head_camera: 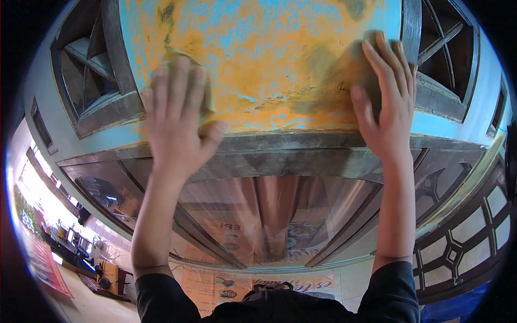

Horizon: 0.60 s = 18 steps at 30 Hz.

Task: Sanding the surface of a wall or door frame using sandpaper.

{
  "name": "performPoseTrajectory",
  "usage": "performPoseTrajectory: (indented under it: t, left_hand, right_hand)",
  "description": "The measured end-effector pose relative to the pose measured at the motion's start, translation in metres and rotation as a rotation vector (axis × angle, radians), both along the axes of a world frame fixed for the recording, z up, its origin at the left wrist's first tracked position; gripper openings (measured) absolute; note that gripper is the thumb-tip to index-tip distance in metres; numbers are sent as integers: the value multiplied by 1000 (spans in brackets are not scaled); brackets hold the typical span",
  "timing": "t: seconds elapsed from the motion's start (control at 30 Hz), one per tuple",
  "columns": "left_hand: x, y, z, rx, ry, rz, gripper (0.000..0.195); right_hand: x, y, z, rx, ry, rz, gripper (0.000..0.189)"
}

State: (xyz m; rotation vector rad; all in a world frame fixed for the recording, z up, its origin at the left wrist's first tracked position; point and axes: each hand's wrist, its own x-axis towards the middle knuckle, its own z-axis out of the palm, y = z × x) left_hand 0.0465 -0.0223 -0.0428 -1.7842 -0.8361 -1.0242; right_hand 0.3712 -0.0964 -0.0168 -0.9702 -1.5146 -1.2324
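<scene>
A wall panel [274, 60] with worn orange and light-blue paint and dark smudges fills the upper middle. My left hand [177, 105] lies over a thin, yellowish sheet [208, 91], perhaps sandpaper, pressed against the panel's lower left; the fingers look blurred. Its thumb is spread out to the right. At the panel's right edge, my right hand [387, 93] rests with its fingers apart and holds nothing, the fingertips near the dark wooden frame [410, 36]. Below both hands runs a dark wooden rail [291, 143].
Recessed wooden lattices flank the panel, at left [91, 64] and right [444, 40]. Glass panes [282, 210] with reflections are below. Printed banners [202, 282] lie on the floor. Equipment and an orange box [108, 274] stand lower left; a latticed wooden door [456, 246] is lower right.
</scene>
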Motion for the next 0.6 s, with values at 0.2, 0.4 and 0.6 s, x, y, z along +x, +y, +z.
performPoseTrajectory:
  t: [0.2,0.4,0.6]
  left_hand:
    - [-15,-11,-28,-98,-193,-5,80]
    - [-61,-15,-49,-219,-359,132,78]
    - [-49,-19,-67,-242,-393,58,84]
  right_hand:
    - [7,2,-105,-133,252,-108,57]
    - [-1,4,-131,-171,309,-72,63]
    - [-19,10,-134,-146,386,-28,66]
